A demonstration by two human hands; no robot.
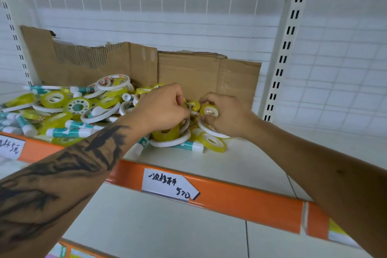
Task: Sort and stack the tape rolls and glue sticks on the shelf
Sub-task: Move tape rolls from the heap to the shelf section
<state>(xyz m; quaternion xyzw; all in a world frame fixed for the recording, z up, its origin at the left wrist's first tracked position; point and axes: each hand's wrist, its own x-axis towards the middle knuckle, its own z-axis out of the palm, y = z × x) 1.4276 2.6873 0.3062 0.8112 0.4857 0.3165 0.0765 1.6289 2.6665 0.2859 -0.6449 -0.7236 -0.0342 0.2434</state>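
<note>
Head view. A white shelf (240, 165) with an orange front rail (240, 199) carries a loose heap of tape rolls (62, 107) and glue sticks (69, 132), spread from the left edge to about the middle. The rolls are mostly yellow with white cores, mixed with flat white-rimmed ones; the glue sticks are teal and white and lie on their sides. Torn cardboard (188, 73) stands upright behind the heap, against the back panel.

Both hands are at the right end of the heap. The left hand (161, 109), on a tattooed forearm, has its fingers curled down into the rolls; exactly what it pinches cannot be told. The right hand (226, 115) grips a small yellow tape roll (209, 110) between thumb and fingers, just above a flat white roll (211, 131).

A handwritten price label (169, 186) sits on the rail.
</note>
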